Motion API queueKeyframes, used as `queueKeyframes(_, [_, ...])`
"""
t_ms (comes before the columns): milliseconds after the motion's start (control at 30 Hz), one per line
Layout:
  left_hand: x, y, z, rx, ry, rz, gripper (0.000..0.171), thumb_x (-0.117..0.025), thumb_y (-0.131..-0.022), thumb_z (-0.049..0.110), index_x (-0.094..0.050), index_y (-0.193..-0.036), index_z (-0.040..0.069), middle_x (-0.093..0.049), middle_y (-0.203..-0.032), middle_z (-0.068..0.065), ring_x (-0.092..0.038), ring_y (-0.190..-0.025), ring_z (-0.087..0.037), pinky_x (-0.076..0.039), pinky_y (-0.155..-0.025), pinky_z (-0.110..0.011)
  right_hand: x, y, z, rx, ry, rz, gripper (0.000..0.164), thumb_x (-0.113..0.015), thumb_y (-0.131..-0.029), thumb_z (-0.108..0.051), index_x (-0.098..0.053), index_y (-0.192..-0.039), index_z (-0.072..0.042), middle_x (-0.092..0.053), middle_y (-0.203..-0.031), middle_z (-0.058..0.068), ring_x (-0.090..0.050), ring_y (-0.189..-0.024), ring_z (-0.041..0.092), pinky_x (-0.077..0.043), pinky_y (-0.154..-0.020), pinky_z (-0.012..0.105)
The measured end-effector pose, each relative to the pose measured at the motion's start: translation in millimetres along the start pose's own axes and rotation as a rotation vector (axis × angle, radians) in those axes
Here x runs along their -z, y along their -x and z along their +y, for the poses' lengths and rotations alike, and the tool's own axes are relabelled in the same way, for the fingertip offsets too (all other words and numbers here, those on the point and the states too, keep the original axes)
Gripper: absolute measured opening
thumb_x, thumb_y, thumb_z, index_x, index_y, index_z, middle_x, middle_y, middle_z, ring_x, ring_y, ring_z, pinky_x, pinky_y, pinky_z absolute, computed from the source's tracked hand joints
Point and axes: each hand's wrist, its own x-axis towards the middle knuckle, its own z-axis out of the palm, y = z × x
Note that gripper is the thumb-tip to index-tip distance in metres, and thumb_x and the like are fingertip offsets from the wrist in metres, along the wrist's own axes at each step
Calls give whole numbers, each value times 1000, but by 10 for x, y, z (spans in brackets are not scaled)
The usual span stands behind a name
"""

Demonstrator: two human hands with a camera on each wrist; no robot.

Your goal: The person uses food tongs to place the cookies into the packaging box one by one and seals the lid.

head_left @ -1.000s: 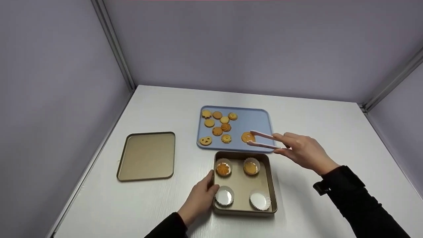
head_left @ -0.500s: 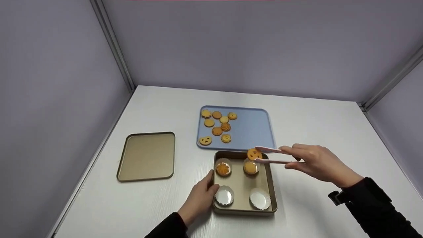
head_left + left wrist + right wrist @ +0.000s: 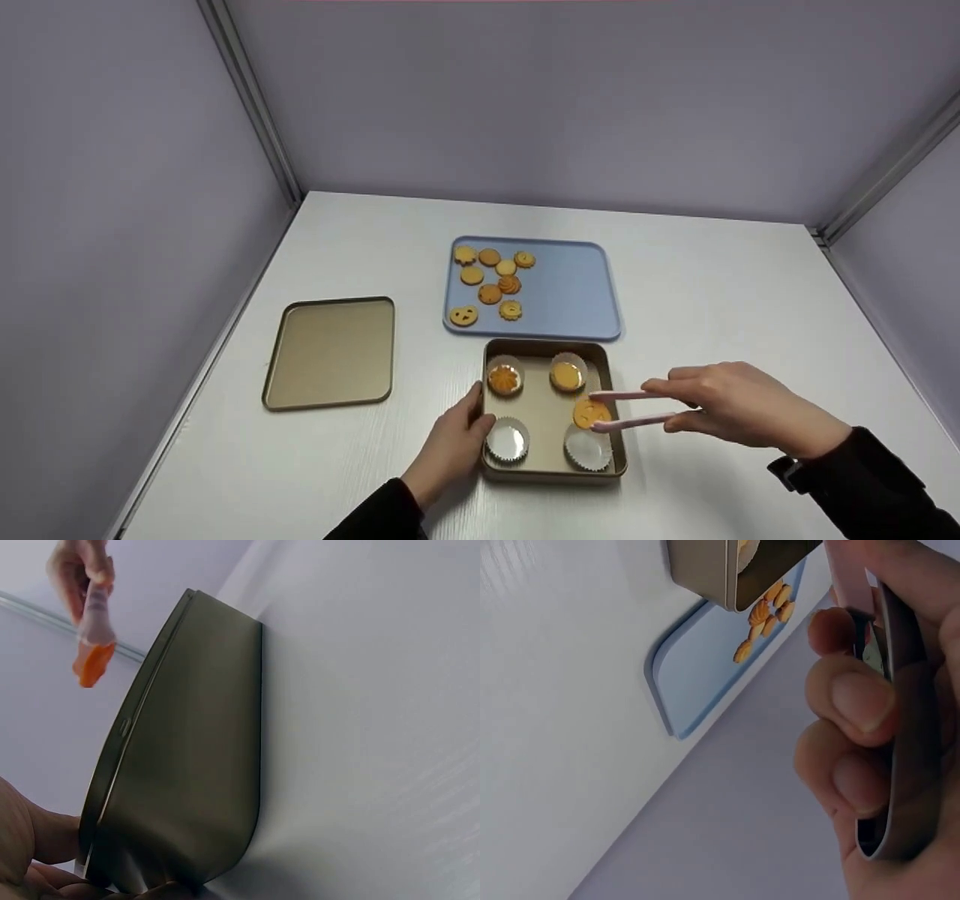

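My right hand (image 3: 739, 405) grips a pair of tongs (image 3: 637, 422) with pink tips and a metal body. Between the tips they hold a round cookie with cut-out holes (image 3: 590, 413), over the right side of a square gold tin (image 3: 551, 474). Just below the cookie in the head view lies a white paper cup (image 3: 587, 450). Another bare paper cup (image 3: 508, 441) sits at the tin's front left. At the back, one cup holds a flower-shaped cookie (image 3: 505, 380) and the other a round yellow cookie (image 3: 567, 376). My left hand (image 3: 448, 448) holds the tin's left wall, thumb at the rim.
Behind the tin lies a blue tray (image 3: 574, 292) with several cookies (image 3: 509, 285) grouped on its left half. A flat gold lid (image 3: 330, 352) rests on the white table to the left. Grey panels (image 3: 525, 97) enclose the table at the back and sides.
My right hand has brought the tongs and the round cookie from the blue tray toward me, over the back right cup and down to the front right one. The left hand stays on the tin.
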Motion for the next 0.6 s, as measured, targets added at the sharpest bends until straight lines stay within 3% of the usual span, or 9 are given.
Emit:
queueKeyframes(167, [4, 2, -1, -12, 3, 5, 62, -53, -106, 12, -25, -158, -7, -34, -158, -31, -34, -146, -46, -26, -122, -57, -17, -35, -85, -22, 56, -91, 35, -84, -81, -35, -69, -112, -26, -54, -78, -16, -45, -58, -3, -38, -47, 23])
queueKeyframes(600, [-9, -7, -19, -30, -30, 25, 62, -55, -105, 12, -28, -157, -8, -36, -156, -33, -35, -145, -48, -27, -121, -58, -162, -116, -207, -33, 138, -155, 35, -89, -75, -33, -61, -94, -24, -47, -69, -14, -43, -50, 4, -36, -42, 27])
